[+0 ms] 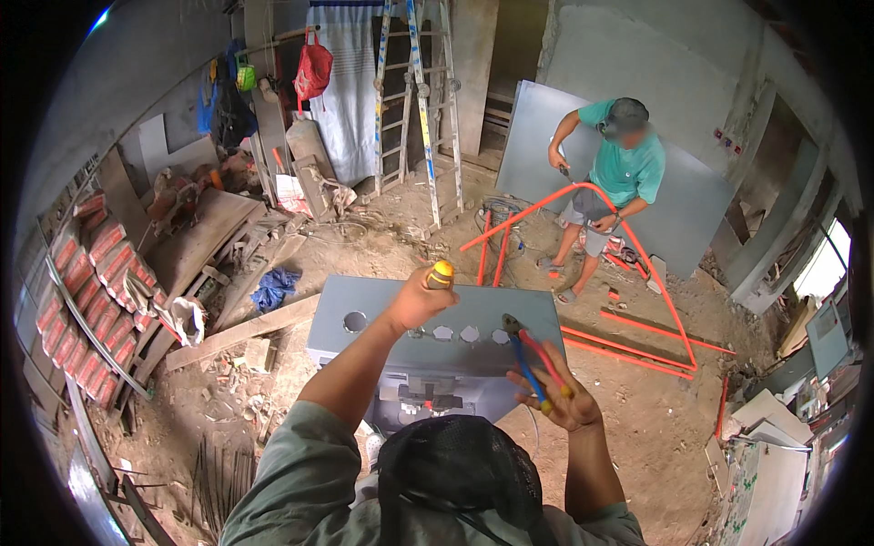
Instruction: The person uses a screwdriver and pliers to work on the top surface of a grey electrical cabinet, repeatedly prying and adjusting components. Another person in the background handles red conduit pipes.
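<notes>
In front of me stands a grey metal box point(364, 300) with a row of rough round holes along its upper face. My left hand point(414, 305) is wrapped around a tool's yellow and dark handle point(442, 272), which points up over that face. Its working end is hidden behind the hand, so I cannot tell what kind it is. Pliers point(526, 357) with red and blue handles, yellow at the ends, rest in my right hand point(574, 400). Their jaws point toward the hole at the right end of the row. Below, the box's front shows a dark fitting point(428, 393) inside.
Beyond the box at right, a person point(628, 164) in a green shirt handles a bent orange pipe point(657, 268). More orange pipes point(628, 350) lie on the dirt floor. A stepladder point(423, 109) stands at the back. Stacked sacks point(100, 300), planks point(246, 332) and rubble lie left.
</notes>
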A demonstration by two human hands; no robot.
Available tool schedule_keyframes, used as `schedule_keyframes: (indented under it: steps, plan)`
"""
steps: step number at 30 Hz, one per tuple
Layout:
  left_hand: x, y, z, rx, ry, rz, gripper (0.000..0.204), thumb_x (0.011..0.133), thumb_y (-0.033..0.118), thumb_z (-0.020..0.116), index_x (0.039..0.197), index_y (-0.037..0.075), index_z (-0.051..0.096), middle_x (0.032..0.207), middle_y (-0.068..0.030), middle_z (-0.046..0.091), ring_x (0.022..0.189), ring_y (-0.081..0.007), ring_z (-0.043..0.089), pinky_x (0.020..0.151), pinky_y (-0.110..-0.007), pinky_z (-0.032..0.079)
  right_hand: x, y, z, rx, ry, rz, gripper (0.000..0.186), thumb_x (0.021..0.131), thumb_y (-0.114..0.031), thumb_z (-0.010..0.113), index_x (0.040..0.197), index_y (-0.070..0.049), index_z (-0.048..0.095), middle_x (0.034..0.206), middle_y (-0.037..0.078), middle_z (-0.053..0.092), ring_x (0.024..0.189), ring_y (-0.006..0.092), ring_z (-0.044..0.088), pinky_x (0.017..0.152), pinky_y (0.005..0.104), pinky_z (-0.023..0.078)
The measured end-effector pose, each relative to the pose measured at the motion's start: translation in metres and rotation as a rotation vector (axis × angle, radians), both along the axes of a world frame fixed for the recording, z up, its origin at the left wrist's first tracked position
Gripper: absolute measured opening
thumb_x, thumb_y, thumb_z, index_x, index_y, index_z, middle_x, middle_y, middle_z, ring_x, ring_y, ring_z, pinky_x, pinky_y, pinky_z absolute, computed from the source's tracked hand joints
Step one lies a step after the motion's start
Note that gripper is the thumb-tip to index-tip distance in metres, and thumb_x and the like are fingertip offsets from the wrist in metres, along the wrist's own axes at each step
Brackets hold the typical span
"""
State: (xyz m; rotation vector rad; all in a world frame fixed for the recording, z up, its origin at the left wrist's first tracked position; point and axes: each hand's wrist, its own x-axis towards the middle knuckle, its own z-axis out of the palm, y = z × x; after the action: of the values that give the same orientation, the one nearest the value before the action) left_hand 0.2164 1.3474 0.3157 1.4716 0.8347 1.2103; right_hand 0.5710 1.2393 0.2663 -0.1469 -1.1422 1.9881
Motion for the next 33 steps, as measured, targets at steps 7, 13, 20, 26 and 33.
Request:
schedule_keyframes:
  steps: [7, 13, 20, 26, 33]
  plan:
    - [0.004, -0.001, -0.001, 0.050, 0.044, 0.034, 0.024, 0.086, 0.008, 0.080, 0.081, 0.009, 0.057, 0.068, 0.0047, 0.054, 0.062, -0.0059, 0.051, 0.057, -0.028, 0.042, 0.004, 0.021, -0.033, -0.464, -0.462, -0.153, 0.075, 0.107, -0.051, 0.060, 0.168, -0.020, 0.028, 0.131, 0.019, 0.063, 0.109, 0.0326, 0.069, 0.082, 0.0482, 0.060]
    - [-0.002, -0.010, -0.002, 0.099, 0.185, 0.157, 0.031, 0.090, 0.014, 0.083, 0.077, 0.009, 0.055, 0.068, 0.0053, 0.054, 0.060, -0.0059, 0.047, 0.055, -0.029, 0.041, -0.051, -0.011, 0.098, 0.352, -1.092, -0.587, 0.073, 0.110, -0.035, 0.061, 0.167, -0.007, 0.025, 0.122, 0.015, 0.065, 0.099, 0.0206, 0.069, 0.081, 0.0370, 0.057]
    - [0.002, -0.016, 0.002, 0.080, 0.196, 0.169, 0.031, 0.088, 0.013, 0.085, 0.078, 0.010, 0.055, 0.071, 0.0067, 0.054, 0.066, -0.0056, 0.047, 0.059, -0.029, 0.042, -0.103, -0.010, 0.181, 0.797, -0.984, -0.762, 0.081, 0.109, -0.035, 0.061, 0.163, 0.008, 0.019, 0.131, 0.031, 0.063, 0.110, 0.0424, 0.071, 0.098, 0.0478, 0.055]
    - [0.008, -0.026, -0.001, 0.143, 0.162, 0.109, 0.027, 0.087, 0.012, 0.084, 0.080, 0.009, 0.058, 0.073, 0.0062, 0.054, 0.068, -0.0062, 0.048, 0.060, -0.030, 0.043, -0.080, 0.001, 0.187, 0.980, -1.587, -0.507, 0.074, 0.105, -0.031, 0.063, 0.166, -0.008, 0.028, 0.140, 0.037, 0.059, 0.118, 0.0544, 0.065, 0.099, 0.0555, 0.053]
    - [0.007, -0.025, 0.001, 0.151, 0.217, 0.097, 0.023, 0.087, 0.011, 0.082, 0.082, 0.008, 0.060, 0.072, 0.0056, 0.055, 0.067, -0.0060, 0.050, 0.060, -0.030, 0.044, -0.094, -0.020, 0.221, 0.836, -1.164, -0.920, 0.074, 0.107, -0.032, 0.062, 0.166, -0.004, 0.028, 0.141, 0.033, 0.061, 0.123, 0.0490, 0.066, 0.102, 0.0506, 0.053]
